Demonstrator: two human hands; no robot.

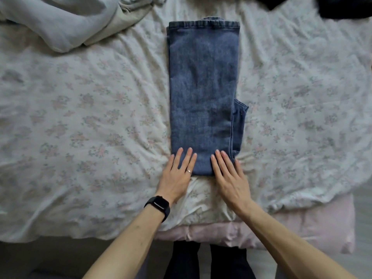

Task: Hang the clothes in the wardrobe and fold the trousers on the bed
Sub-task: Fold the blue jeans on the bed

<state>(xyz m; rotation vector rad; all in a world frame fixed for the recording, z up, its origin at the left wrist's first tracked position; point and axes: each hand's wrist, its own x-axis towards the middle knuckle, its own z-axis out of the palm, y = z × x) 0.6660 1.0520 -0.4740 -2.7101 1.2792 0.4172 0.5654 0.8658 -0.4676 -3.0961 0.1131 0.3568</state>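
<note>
While pressing the folded jeans (203, 87) with left hand (177, 175) and right hand (229, 178), fingers straight, gripping nothing: could skew stacked layers if lifted unevenly next.

1. The trousers (203, 87) are mid-blue denim, washed paler in patches, with darker blue seams and hem.
2. The bed cover (90, 117) is white, printed all over with faded pink flowers and grey-green leaves.
3. The sheet (302, 228) showing below the cover at the near edge is plain pale pink.
4. The crumpled cloth (60, 21) at far left is pale grey-blue.
5. The dark cloth (342, 7) at far right is almost black.
6. The watch (159, 204) is black; the ring (188, 171) on the left hand (177, 176) is silver.
7. The person's legs (185, 260) are clad in black.
</note>
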